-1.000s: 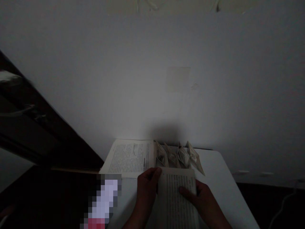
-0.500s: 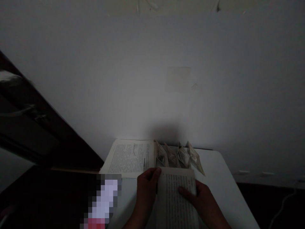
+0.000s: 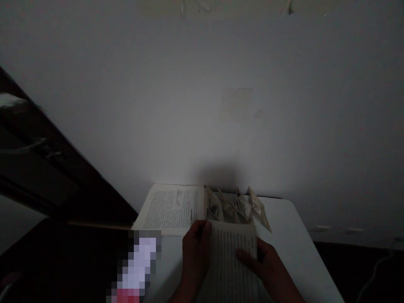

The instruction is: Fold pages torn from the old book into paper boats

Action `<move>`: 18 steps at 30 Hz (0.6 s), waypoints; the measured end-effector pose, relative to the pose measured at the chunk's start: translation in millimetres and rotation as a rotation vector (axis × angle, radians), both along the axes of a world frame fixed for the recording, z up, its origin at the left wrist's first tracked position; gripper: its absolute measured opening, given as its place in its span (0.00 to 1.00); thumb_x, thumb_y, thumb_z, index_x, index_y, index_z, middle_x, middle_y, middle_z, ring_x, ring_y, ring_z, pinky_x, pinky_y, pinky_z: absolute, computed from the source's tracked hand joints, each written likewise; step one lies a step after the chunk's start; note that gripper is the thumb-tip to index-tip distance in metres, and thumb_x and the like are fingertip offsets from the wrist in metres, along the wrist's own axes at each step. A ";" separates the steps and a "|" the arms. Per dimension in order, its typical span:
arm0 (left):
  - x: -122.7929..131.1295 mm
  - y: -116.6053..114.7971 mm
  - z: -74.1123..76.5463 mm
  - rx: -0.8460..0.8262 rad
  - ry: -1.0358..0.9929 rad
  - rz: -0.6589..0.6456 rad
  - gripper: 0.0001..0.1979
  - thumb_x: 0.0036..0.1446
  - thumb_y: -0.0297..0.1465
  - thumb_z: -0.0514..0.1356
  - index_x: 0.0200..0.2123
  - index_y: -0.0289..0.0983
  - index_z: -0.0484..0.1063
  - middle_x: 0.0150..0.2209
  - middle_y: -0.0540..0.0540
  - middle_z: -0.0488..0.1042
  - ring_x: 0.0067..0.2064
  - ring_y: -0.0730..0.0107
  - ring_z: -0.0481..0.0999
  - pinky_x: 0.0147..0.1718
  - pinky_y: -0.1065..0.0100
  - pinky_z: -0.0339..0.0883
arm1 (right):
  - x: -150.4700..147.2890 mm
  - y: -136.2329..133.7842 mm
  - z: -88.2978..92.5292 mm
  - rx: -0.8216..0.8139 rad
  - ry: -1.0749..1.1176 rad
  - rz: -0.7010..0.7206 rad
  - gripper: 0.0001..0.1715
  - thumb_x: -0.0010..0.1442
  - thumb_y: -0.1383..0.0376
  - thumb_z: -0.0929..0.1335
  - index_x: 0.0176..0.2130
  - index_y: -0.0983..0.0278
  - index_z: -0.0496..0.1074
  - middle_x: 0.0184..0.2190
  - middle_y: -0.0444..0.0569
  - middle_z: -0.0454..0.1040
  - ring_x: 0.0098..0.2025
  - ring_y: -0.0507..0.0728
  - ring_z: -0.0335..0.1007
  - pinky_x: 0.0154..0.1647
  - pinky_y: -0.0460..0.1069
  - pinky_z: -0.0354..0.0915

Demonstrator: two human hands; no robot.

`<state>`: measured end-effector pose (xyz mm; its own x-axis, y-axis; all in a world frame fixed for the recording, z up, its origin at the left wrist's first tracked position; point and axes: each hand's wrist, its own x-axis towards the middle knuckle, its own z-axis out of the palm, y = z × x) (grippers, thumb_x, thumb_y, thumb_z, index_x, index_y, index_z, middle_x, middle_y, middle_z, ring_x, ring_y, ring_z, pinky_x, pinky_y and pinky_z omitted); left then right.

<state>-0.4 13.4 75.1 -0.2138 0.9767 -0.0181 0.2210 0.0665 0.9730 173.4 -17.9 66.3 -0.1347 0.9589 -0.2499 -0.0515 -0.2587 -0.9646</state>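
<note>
A loose printed page (image 3: pixel 232 263) lies on the white table (image 3: pixel 293 248) near the front edge. My left hand (image 3: pixel 195 248) grips the page's left edge, fingers curled over its top left corner. My right hand (image 3: pixel 267 265) rests on the page's right side, a finger stretched flat across the print and the others round the edge. Just beyond the page stand several folded paper boats (image 3: pixel 238 208) in a row. An open book (image 3: pixel 172 208) lies to their left, close to my left hand.
A pale wall (image 3: pixel 221 105) rises right behind the table. Dark wooden furniture (image 3: pixel 47 168) slopes down at the left. A pixelated white and red object (image 3: pixel 135 269) sits at the table's left front. The floor at the right is dark, with a cable (image 3: pixel 375 265).
The page's top edge has dipped slightly and shifted a little left, as has my right hand on it. The room looks a bit darker. Boats and book are unmoved.
</note>
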 end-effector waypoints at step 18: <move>3.6 -12.9 -57.0 -0.174 0.519 -0.138 0.13 0.62 0.33 0.42 0.40 0.37 0.64 0.30 0.42 0.75 0.32 0.61 0.75 0.30 0.68 0.59 | 12.5 -11.7 -49.4 -0.071 -0.167 0.107 0.23 0.49 0.50 0.69 0.29 0.68 0.73 0.24 0.49 0.75 0.29 0.57 0.71 0.29 0.48 0.63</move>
